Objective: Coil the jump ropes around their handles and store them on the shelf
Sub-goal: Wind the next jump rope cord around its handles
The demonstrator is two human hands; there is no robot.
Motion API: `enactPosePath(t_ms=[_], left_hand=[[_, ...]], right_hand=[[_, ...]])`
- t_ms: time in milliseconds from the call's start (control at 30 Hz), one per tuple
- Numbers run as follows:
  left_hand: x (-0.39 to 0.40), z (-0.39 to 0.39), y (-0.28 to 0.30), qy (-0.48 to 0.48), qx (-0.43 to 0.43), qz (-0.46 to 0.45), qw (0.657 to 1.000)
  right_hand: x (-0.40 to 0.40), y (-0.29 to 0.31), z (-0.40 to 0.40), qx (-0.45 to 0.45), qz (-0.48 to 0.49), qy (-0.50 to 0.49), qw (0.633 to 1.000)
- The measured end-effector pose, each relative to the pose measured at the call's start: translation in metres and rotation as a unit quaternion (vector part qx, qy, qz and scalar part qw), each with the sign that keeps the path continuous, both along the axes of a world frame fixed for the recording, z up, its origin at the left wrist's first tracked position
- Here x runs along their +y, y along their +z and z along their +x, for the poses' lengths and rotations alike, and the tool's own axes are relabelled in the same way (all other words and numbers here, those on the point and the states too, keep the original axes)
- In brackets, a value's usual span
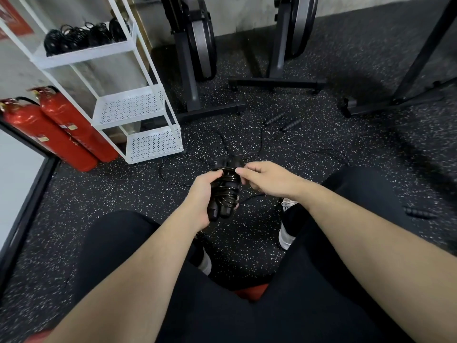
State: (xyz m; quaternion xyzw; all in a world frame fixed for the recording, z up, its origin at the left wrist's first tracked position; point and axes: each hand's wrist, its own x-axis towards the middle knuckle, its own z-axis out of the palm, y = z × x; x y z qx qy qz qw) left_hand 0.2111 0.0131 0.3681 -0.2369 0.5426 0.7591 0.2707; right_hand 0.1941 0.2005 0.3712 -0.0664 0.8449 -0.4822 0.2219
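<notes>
My left hand grips a pair of black jump rope handles held side by side, with black cord wound around them. My right hand pinches the thin cord at the top of the bundle. Loose cord trails from the bundle across the floor. Another rope's two black handles lie farther off on the floor, and a single handle lies at the right. The white shelf stands at the left; several coiled black ropes sit on its top tier.
Two red fire extinguishers lean beside the shelf. Black exercise machine bases stand behind on the speckled rubber floor. My legs in black trousers and white shoes fill the lower view. A dark-framed panel is at far left.
</notes>
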Motion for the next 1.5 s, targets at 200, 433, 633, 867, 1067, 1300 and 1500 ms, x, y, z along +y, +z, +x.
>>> enactPosePath(t_ms=[200,433,633,867,1067,1300,1500], left_hand=[[-0.006,0.003,0.016,0.024,-0.014,0.089,0.996],[-0.006,0.002,0.018,-0.009,-0.012,0.077,0.997],[-0.013,0.001,0.022,0.035,-0.015,0.126,0.991],[-0.028,-0.002,0.019,0.104,-0.015,0.207,0.973],[-0.026,0.004,0.025,0.005,0.007,0.232,0.973],[-0.023,0.007,0.031,-0.139,0.046,0.142,0.979],[-0.019,0.009,0.034,-0.24,0.039,0.026,0.97]], right_hand=[[0.007,0.002,-0.001,-0.003,-0.038,-0.007,0.999],[0.011,0.007,0.001,-0.006,-0.057,-0.038,0.998],[0.015,0.007,0.002,-0.022,-0.099,-0.036,0.994],[0.024,0.003,-0.004,-0.043,-0.178,-0.007,0.983],[0.025,0.001,-0.004,-0.1,-0.106,0.036,0.989],[0.025,0.002,-0.005,-0.07,-0.089,0.025,0.993],[0.023,-0.007,-0.009,-0.044,0.002,-0.01,0.999]])
